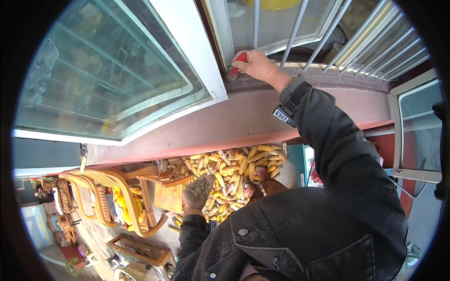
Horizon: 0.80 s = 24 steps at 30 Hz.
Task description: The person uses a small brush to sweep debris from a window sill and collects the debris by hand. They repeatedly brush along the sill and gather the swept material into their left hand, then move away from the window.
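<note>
A small brush (232, 73) with a red handle is held in my right hand (258, 66). Its bristles touch the dusty corner of the window sill (302, 79), beside the white frame of an outward-swung window sash (219, 89). Lower down, my left hand (194, 196) is cupped palm up and holds grey debris (201, 185); what the debris is made of cannot be told. Beneath that hand, a heap of yellow corn cobs (242, 165) covers the floor around my feet.
Metal window bars (297, 30) rise behind the sill. A second window sash (418, 126) stands out at the right. Wooden armchairs (132, 203), a small wooden stool (168, 197) and a glass-topped wooden table (142, 251) stand below on the left.
</note>
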Each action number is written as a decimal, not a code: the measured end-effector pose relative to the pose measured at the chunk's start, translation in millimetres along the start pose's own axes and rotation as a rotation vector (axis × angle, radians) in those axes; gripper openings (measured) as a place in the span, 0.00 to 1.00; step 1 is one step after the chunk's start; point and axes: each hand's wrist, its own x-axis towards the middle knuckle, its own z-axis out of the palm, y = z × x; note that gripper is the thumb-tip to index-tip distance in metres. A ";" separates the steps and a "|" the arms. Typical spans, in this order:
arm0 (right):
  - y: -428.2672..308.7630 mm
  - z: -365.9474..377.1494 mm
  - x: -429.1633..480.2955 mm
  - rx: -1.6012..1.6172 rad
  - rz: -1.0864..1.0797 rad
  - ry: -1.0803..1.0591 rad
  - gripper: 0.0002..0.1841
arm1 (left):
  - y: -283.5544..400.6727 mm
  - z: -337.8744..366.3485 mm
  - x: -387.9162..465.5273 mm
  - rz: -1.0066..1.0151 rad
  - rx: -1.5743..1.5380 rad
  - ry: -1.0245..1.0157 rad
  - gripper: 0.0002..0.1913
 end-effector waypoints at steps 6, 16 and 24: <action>8.8 15.9 2.3 -0.107 0.029 0.038 0.08 | -3.3 9.2 0.2 0.017 -0.003 0.011 0.28; 18.3 -14.2 -73.7 -0.288 -0.039 0.269 0.08 | -11.1 15.5 6.5 0.002 0.030 -0.008 0.28; 6.8 27.6 -121.6 -0.034 -0.197 0.147 0.09 | -13.8 36.9 12.1 -0.003 0.088 0.028 0.27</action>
